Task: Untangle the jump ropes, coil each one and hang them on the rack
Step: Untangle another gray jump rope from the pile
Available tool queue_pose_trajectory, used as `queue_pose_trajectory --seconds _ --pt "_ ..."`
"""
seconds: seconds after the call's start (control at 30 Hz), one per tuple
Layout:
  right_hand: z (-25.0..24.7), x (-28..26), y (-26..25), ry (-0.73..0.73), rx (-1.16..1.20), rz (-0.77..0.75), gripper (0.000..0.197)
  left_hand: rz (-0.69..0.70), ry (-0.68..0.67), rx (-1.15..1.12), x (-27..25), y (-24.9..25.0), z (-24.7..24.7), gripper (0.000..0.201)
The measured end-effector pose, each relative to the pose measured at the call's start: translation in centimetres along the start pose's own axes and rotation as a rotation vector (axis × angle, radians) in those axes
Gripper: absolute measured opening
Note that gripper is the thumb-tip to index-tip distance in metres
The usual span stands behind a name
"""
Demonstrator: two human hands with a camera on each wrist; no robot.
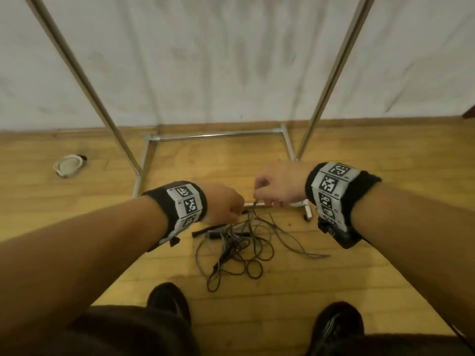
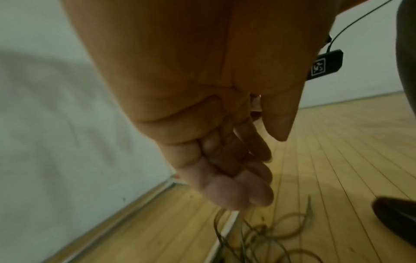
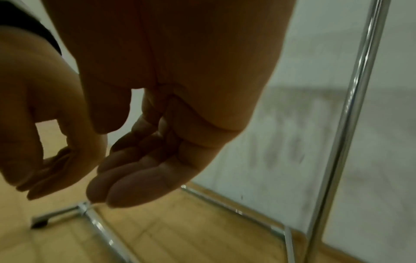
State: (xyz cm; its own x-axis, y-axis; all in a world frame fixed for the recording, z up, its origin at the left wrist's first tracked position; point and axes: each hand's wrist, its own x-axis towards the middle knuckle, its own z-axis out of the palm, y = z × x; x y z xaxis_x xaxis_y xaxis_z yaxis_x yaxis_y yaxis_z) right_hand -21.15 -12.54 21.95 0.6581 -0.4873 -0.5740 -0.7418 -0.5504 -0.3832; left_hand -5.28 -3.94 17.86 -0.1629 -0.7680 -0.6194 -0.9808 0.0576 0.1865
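The tangled jump ropes (image 1: 236, 242) lie on the floor (image 1: 77, 201) directly below both hands, strands rising to the right hand (image 1: 276, 185), which pinches one, while the left hand (image 1: 223, 204), equally near, seems loosely curled, its hold unclear.

Left hand (image 2: 202, 110) fingers loosely curled, tangled jump ropes (image 2: 265, 238) below, wooden floor (image 2: 337, 151)

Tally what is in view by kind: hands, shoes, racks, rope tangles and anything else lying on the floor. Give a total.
hands: 2, left hand and right hand
shoes: 2
metal rack: 1
tangle of jump ropes: 1; the ropes in it cannot be counted
white ring on the floor: 1
total: 7
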Motion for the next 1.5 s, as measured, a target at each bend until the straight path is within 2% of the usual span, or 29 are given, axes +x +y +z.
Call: queue_pose_trajectory --seconds 0.13,0.23,0.33,0.5,0.63,0.7,0.77,0.93,1.1,1.23,1.3,1.33,1.4,1.5 --pt "4.8 3.8 3.9 -0.141 0.004 0.082 0.024 -0.02 -0.141 0.047 4.7 -2.0 5.3 0.013" --pt "7.5 6.5 6.3 -0.195 0.036 0.114 0.026 -0.039 -0.198 0.024 7.6 -3.4 8.4 0.017" --pt "9.7 9.5 8.2 -0.25 0.067 0.149 0.026 -0.07 -0.18 -0.022 10.1 -4.6 10.4 0.016" --pt "11.6 13.4 10.2 -0.264 0.105 0.17 0.024 -0.197 -0.07 -0.128 14.2 -7.2 12.7 0.018" --pt "12.1 15.4 11.2 -0.248 0.114 0.176 0.023 -0.294 -0.003 -0.234 16.9 -9.6 14.4 0.038" --pt "12.6 15.4 11.4 -0.232 0.126 0.181 0.022 -0.297 -0.029 -0.232 17.2 -10.0 15.4 0.053" --pt "13.1 17.1 12.5 -0.268 0.134 0.212 0.023 -0.286 -0.098 -0.238 19.2 -10.4 16.9 0.059" --pt "13.7 17.4 12.7 -0.262 0.172 0.223 0.021 -0.237 -0.063 -0.151 19.0 -9.0 18.3 0.047" --pt "14.0 17.7 11.9 -0.277 0.07 0.161 0.025 -0.22 -0.111 -0.091 18.9 -7.7 19.4 0.045" --pt "13.6 17.7 10.9 -0.261 0.042 0.128 0.027 -0.236 -0.122 -0.241 18.4 -8.6 18.5 0.036" --pt "13.3 17.9 10.6 -0.229 0.054 0.117 0.025 -0.236 -0.085 -0.332 17.9 -9.1 18.1 0.011" --pt "13.1 17.9 10.4 -0.2 0.059 0.109 0.024 -0.246 -0.057 -0.406 17.4 -9.2 17.8 0.01" --pt "12.7 18.0 9.9 -0.126 0.078 0.09 0.021 -0.282 -0.009 -0.554 16.3 -9.5 16.8 0.021" --pt "12.1 18.1 8.7 -0.011 0.123 0.068 0.021 -0.306 0.066 -0.76 13.8 -9.8 14.4 0.017"
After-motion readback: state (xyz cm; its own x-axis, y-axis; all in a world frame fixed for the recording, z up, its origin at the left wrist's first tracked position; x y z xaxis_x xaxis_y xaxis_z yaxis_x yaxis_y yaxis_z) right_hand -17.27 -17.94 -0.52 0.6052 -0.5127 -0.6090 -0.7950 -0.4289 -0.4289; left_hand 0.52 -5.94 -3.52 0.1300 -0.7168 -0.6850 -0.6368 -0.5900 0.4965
